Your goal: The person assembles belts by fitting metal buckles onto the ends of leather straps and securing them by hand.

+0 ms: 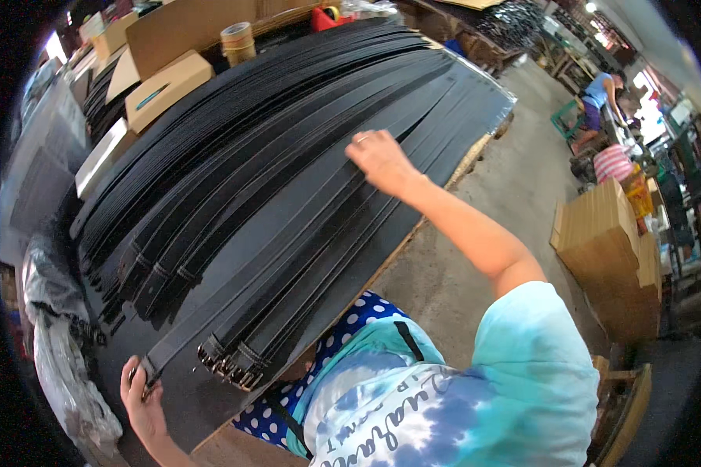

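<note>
A long black belt (253, 284) lies stretched slantwise over the dark table top (187, 424). At the near left, my left hand (142, 405) has its fingers closed around the belt's buckle end. Farther up and to the right, my right hand (382, 162) is closed over the same belt, its fingertips partly hidden. Just right of the belt is a bunch of belts (288, 311) with metal buckles (230, 364) gathered at the near end. Several more black belts (202, 210) lie side by side beyond my hands.
Thick rows of black straps (234, 117) cover the table's far side. Cardboard boxes (167, 89) and a tape roll (238, 43) stand behind. Plastic wrapping (66, 366) hangs at the left. On the right are a tall carton (600, 249) and a seated person (596, 105) at work.
</note>
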Demonstrator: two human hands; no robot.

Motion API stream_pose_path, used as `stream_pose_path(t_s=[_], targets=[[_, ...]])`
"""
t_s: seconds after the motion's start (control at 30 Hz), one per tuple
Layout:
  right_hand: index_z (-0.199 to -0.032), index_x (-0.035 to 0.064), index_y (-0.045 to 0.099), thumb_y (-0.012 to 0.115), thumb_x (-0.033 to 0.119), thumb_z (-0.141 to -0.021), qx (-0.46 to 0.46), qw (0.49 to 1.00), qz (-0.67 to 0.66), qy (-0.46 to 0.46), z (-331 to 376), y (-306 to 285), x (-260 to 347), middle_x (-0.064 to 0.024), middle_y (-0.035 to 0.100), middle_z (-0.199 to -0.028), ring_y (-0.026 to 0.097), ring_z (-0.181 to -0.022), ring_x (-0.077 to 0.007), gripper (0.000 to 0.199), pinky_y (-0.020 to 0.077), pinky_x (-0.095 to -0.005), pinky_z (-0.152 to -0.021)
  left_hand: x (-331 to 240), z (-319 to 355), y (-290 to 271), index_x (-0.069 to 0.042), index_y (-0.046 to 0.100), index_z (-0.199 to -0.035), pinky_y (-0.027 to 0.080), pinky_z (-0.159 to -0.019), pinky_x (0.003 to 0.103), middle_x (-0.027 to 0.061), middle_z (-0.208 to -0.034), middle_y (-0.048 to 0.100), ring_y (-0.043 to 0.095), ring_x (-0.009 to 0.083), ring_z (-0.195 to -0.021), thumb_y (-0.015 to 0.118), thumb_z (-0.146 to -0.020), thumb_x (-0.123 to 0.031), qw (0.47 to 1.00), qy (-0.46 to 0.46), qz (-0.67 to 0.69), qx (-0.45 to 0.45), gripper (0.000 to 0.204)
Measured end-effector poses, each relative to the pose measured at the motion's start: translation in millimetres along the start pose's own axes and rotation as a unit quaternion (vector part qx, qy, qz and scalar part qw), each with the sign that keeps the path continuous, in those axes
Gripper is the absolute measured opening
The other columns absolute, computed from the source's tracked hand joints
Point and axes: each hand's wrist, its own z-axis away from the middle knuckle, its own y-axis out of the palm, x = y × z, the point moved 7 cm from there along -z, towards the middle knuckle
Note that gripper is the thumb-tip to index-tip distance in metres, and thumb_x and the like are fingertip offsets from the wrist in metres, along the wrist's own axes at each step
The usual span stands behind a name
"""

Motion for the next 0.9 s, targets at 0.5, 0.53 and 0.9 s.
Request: stream_pose_path(t_s=[0.5,0.53,0.9], targets=[[-0.115,0.0031,0.049,0.055,0.005,-0.082,0.053,0.98,0.064,0.181,61.6,30.2,-59.4,-0.0305,0.049,-0.125,0.043,-0.118,-0.054,0.033,0.0408,-0.0539,-0.097,21.2,-23.2,-42.3,-0.006,0.056,-0.118,0.047,-0.068,0.026,0.002,-0.1,0.058,0.056,0.0089,-0.087,0.065,-0.086,-0.013,0.994,-0.004,-0.103,0.034,0.034],[-0.115,0.0031,0.049,0.055,0.005,-0.082,0.054,0.981,0.062,0.178,59.5,32.0,-59.7,-0.0305,0.049,-0.125,0.043,-0.118,-0.054,0.033,0.0408,-0.0539,-0.097,21.6,-17.8,-41.5,-0.006,0.056,-0.118,0.047,-0.068,0.026,0.002,-0.1,0.058,0.056,0.0089,-0.087,0.065,-0.086,-0.013,0.994,-0.006,-0.103,0.032,0.034],[-0.119,-0.0016,0.052,0.04,0.0,-0.087,-0.123,0.978,0.093,0.138,111.1,58.7,-219.9,-0.0228,0.053,-0.121,0.045,-0.12,-0.0368,0.034,0.0354,-0.0461,-0.102,-1.9,57.1,105.9,0.005,0.063,-0.098,0.042,-0.058,0.02,0.0059,-0.082,0.061,0.055,0.0097,-0.068,0.067,-0.079,-0.001,0.983,0.094,-0.125,0.097,0.02]])
